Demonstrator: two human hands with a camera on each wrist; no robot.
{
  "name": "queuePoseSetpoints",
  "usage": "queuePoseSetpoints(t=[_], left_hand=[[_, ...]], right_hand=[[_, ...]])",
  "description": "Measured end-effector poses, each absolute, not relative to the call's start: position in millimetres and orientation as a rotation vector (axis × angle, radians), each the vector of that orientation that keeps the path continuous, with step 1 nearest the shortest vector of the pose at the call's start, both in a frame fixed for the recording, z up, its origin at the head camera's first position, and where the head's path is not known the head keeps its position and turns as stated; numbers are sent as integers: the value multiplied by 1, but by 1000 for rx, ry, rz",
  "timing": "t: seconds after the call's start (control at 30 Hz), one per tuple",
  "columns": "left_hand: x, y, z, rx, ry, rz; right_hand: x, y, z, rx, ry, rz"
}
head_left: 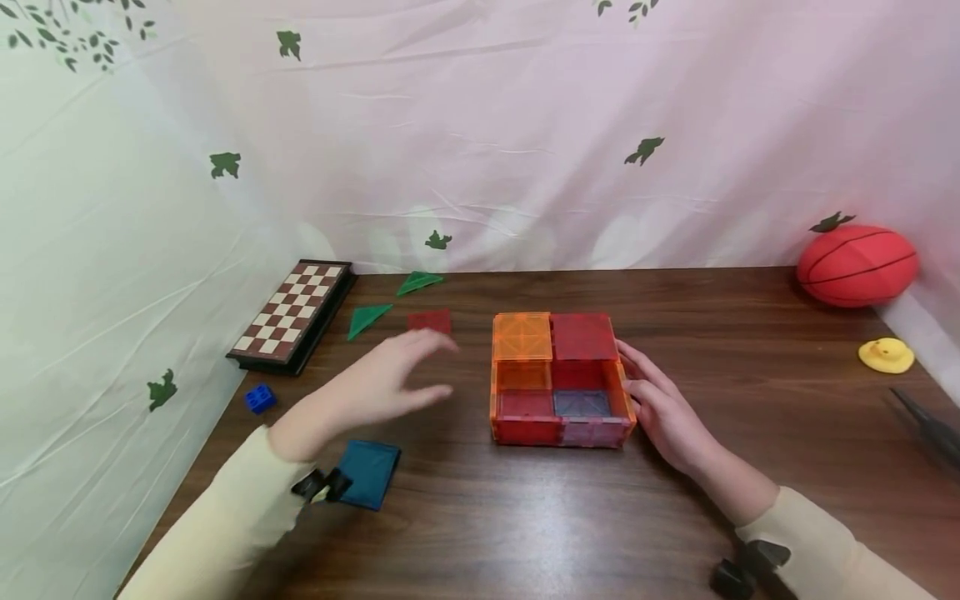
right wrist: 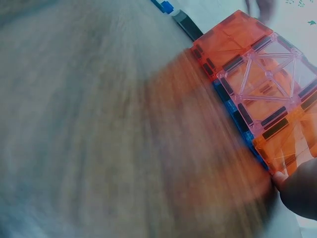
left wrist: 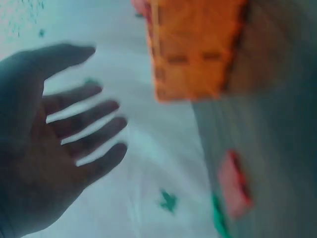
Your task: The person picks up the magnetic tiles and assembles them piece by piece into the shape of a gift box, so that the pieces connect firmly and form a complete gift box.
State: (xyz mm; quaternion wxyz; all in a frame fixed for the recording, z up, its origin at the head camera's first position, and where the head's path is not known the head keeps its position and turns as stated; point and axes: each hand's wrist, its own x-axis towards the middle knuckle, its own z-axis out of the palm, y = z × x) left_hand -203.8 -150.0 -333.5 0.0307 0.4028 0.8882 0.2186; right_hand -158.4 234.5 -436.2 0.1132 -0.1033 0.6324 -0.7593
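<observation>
A low box (head_left: 527, 432) of see-through magnetic tiles, in red, orange and purple, stands in the middle of the wooden table. Orange and red square tiles cover its back half; the front half is open on top. My right hand (head_left: 675, 421) rests against the box's right side, thumb and fingers fairly straight on the wall; its other fingers are hidden. Left of the box my left hand (head_left: 386, 379) hovers, fingers spread and holding nothing. Beyond it lie a red tile (head_left: 430, 322) and two green triangle tiles (head_left: 369, 318). A blue square tile stack (head_left: 369, 473) lies near the left wrist.
A folded chessboard (head_left: 292, 312) sits at the back left, with a small blue block (head_left: 260, 398) before it. On the right are a red ball (head_left: 857, 267), a yellow rubber duck (head_left: 887, 355) and a dark pointed object (head_left: 930, 429). White cloth (head_left: 487, 142) hangs behind.
</observation>
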Motion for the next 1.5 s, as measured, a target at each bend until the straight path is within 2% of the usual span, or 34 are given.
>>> queuePoseSetpoints(t=[0.2, 0.37, 0.63, 0.83, 1.07, 1.3, 1.5], left_hand=[[-175, -207, -363, 1163, 2610, 562], [-159, -232, -381, 1030, 2582, 488], [-143, -245, -400, 1041, 2578, 483], [-144, -244, -405, 1063, 2629, 468], [-161, -221, -396, 1164, 2759, 582], [-178, -160, -370, 1450, 2796, 835], [-187, -112, -364, 1544, 2731, 934]], right_hand=[[-159, 236, -436, -316, 1856, -2226], [-159, 235, -436, -300, 1866, -2207], [-158, 236, -435, -305, 1869, -2204], [-158, 236, -434, -300, 1872, -2207], [-158, 235, -436, -308, 1868, -2203], [-157, 236, -435, -300, 1874, -2202], [-157, 235, -435, -299, 1875, -2201]])
